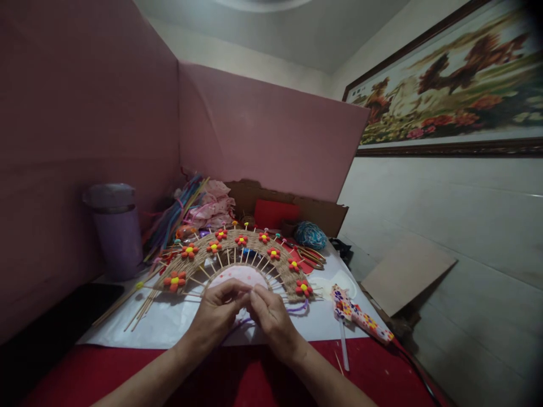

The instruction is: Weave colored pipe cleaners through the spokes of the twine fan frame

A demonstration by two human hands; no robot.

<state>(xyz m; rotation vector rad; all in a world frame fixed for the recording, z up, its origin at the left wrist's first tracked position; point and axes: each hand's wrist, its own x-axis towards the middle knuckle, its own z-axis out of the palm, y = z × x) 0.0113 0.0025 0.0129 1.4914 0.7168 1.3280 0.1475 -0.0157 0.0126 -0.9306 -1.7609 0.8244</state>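
My left hand [218, 308] and my right hand [271, 316] meet at the fingertips, both closed in a pinch. What lies between the fingers is too small or hidden to make out. A purple pipe cleaner [299, 308] shows to the right of my right hand and again between and under the hands. Just beyond them lies a fan-shaped craft piece of thin sticks woven with brown twine [229, 240], bearing several red-orange flowers [241, 241] with yellow centres. Its inner half-round [240, 274] is pale pink with spots, partly covered by my hands.
A flower-patterned glue gun [352, 311] with a glue stick and cord lies at right. Scissors [311, 257] and blue yarn [311, 234] are behind. A purple lidded cup [116, 232], pipe cleaners [173, 215] and a dark phone-like slab [106, 294] stand or lie left. White sheet [169, 330] covers red cloth.
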